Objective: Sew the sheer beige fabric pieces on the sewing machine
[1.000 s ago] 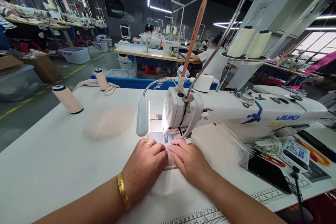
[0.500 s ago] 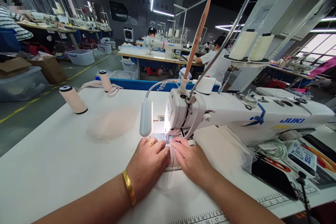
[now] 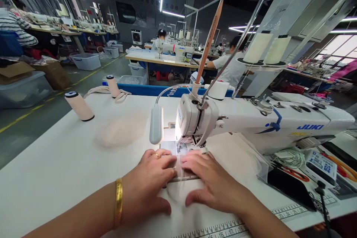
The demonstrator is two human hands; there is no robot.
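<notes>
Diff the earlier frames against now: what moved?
Both hands slid back toward the person and flattened: left hand and right hand now press the white fabric with spread fingers, farther from the needle. Nothing picked up or released. Sewing machine, lamp and thread cones are unchanged.

A single head-worn view looks forward and down from close above the near edge of the white counter (image 3: 55,171); it faces the sewing machine (image 3: 251,119) just ahead, near enough that both forearms fill the bottom; the workshop's other benches lie well beyond.
</notes>
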